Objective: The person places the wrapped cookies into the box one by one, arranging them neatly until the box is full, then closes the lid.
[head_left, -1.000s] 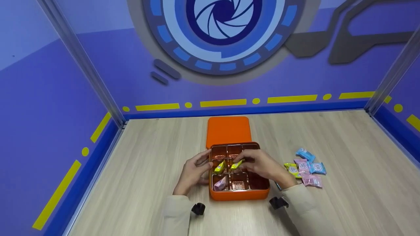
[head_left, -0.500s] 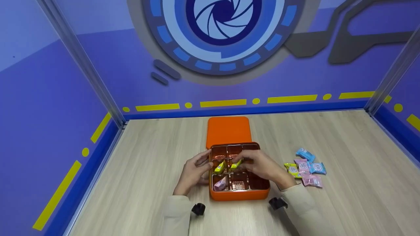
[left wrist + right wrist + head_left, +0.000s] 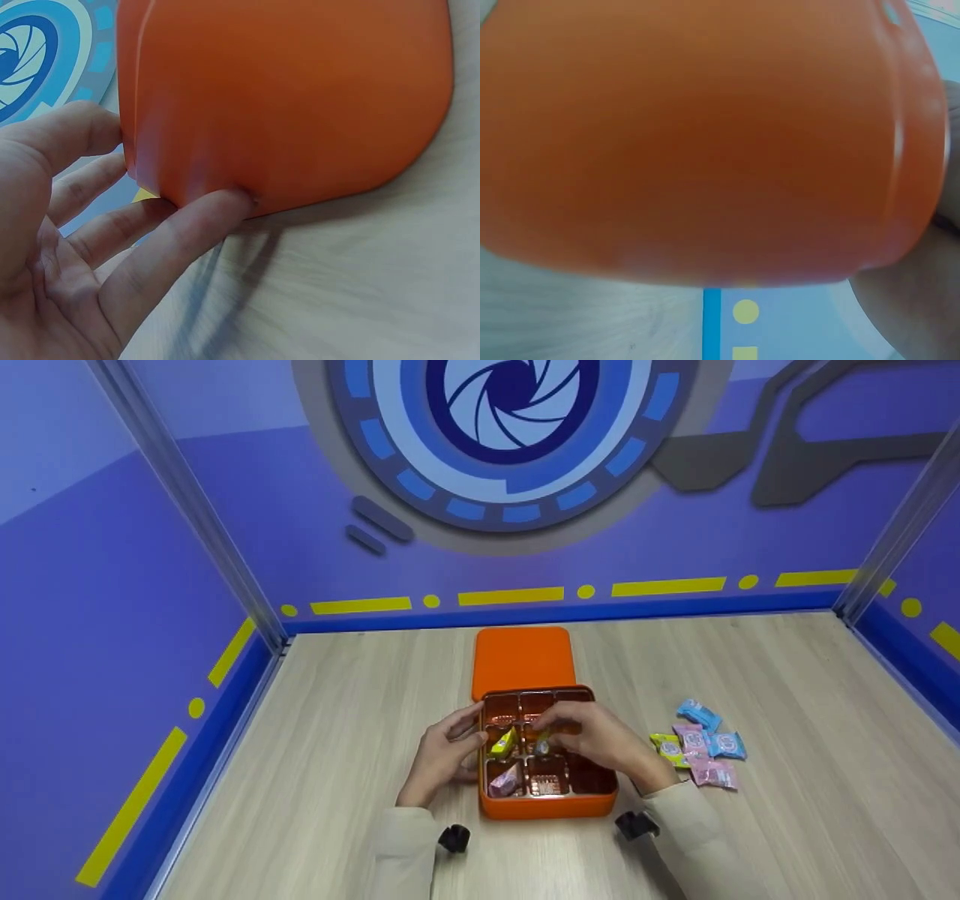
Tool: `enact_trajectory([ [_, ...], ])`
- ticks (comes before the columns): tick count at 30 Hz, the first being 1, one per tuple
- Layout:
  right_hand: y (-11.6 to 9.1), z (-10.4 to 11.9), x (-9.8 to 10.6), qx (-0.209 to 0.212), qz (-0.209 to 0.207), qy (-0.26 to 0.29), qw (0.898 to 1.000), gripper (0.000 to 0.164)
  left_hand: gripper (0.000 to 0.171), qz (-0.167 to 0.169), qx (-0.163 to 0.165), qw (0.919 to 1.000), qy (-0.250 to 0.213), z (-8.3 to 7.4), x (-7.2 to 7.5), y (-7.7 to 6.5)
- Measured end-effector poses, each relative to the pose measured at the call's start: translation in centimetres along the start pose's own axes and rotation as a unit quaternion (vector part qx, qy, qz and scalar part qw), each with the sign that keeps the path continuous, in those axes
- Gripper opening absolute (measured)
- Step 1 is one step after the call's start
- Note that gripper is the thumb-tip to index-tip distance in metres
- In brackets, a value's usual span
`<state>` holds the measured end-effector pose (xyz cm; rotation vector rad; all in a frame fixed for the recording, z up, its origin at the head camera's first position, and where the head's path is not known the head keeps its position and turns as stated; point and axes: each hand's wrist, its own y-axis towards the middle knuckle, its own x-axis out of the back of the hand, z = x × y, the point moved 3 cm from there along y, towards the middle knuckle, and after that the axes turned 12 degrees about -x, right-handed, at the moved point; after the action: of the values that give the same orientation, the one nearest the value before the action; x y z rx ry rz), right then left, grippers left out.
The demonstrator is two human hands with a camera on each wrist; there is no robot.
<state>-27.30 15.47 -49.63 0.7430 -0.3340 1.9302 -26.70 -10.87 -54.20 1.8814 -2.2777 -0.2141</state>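
An orange box [image 3: 547, 808] with a divided clear insert stands in front of me. My left hand [image 3: 441, 754] rests its fingers against the box's left side, thumb at the rim; in the left wrist view the fingertips touch the orange wall [image 3: 285, 97]. My right hand [image 3: 596, 739] reaches over the box, pinching a small wrapped candy [image 3: 542, 745] in the middle compartment. A yellow wrapped candy [image 3: 503, 742] lies in the middle-left compartment and a pink one [image 3: 505, 781] in the front-left. In the right wrist view the box wall [image 3: 705, 150] hides the fingers.
The orange lid [image 3: 523, 660] lies flat behind the box. To the right is a loose pile of wrapped candies: two blue [image 3: 726, 745], two pink [image 3: 712, 774] and one yellow [image 3: 667, 748]. Blue printed panels [image 3: 480, 562] enclose the wooden table [image 3: 337, 697].
The candy at my right fingertips has turned and sits slightly lower, its bright yellow side out of sight and a greyish printed part showing. My left hand and the box have not moved.
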Motion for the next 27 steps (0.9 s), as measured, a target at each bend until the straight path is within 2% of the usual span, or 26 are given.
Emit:
enact_trajectory([
  [6,-0.2,0.0,0.4,-0.008,-0.005,-0.001,1.000,0.024,0.053,0.001,-0.010,0.9999,0.002,-0.1,-0.1,0.1],
  [13,-0.4,-0.1,1.1,-0.026,-0.002,0.059,0.998,0.022,0.054,0.001,-0.006,0.9998,-0.017,0.1,-0.1,0.1],
  [17,-0.5,-0.1,1.4,-0.025,-0.006,0.074,0.997,0.024,0.055,-0.001,-0.001,0.9998,-0.022,0.1,-0.1,0.1],
  [22,-0.9,0.0,1.9,-0.018,-0.016,0.068,0.997,0.026,0.056,-0.003,0.003,0.9997,-0.024,0.2,-0.1,0.1],
  [27,-1.4,0.0,2.6,-0.008,-0.039,0.039,0.998,0.027,0.056,-0.005,0.009,0.9998,-0.016,0.2,-0.1,0.0],
])
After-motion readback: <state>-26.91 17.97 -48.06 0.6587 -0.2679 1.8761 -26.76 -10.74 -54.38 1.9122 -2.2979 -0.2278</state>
